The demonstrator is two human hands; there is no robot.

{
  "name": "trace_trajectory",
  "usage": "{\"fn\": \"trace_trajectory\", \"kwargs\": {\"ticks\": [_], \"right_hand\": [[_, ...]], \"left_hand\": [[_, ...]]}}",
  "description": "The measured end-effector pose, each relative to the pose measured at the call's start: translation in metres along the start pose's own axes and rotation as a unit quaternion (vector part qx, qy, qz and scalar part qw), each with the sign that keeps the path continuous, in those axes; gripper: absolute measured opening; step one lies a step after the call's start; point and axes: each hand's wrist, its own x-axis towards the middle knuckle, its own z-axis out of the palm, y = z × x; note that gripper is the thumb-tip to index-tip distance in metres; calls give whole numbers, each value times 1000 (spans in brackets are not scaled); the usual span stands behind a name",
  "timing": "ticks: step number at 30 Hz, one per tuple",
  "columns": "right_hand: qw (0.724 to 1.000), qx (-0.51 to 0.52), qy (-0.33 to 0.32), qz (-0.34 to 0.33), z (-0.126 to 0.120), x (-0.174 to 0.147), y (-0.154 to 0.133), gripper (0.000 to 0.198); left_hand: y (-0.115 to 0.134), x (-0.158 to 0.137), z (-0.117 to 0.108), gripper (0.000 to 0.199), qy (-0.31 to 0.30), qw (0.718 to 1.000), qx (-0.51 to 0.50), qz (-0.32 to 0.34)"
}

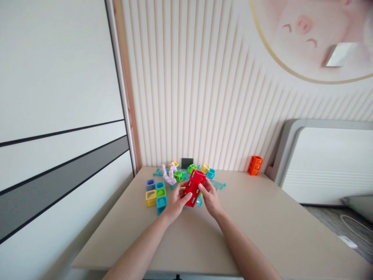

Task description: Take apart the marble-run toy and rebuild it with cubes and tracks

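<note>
A tilted stack of red toy block frames (194, 186) is between my two hands, held above the table. My left hand (177, 200) grips its lower part, with the thumb across the front face. Against its upper right side, the fingers of my right hand (210, 195) are closed. Behind and below lie loose cube frames: a green one (178, 176), a yellow one (205, 168) and a blue one (211, 173). Some of that pile is hidden by the red stack and my hands.
Blue, yellow and green cubes (160, 192) are grouped left of my hands. Pale purple pieces (169, 175) and a dark box (187, 163) lie near the wall. An orange block stack (255, 165) stands at the table's (250, 225) back right, near a white headboard (329, 163).
</note>
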Motion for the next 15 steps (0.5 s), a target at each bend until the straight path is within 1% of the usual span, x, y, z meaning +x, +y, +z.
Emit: {"fn": "trace_trajectory", "kwargs": {"ticks": [3, 6, 11, 15], "right_hand": [[999, -25, -27, 1, 4, -1, -2, 45], [999, -43, -16, -12, 4, -1, -2, 43], [998, -60, -11, -25, 0, 0, 0, 44], [998, -59, -20, 5, 0, 0, 1, 45]], "left_hand": [[4, -1, 1, 55, 15, 1000, -14, -6], [6, -1, 2, 56, 15, 1000, -16, -10], [6, -1, 4, 54, 20, 1000, -19, -7], [7, -2, 3, 56, 17, 1000, -21, -8]]}}
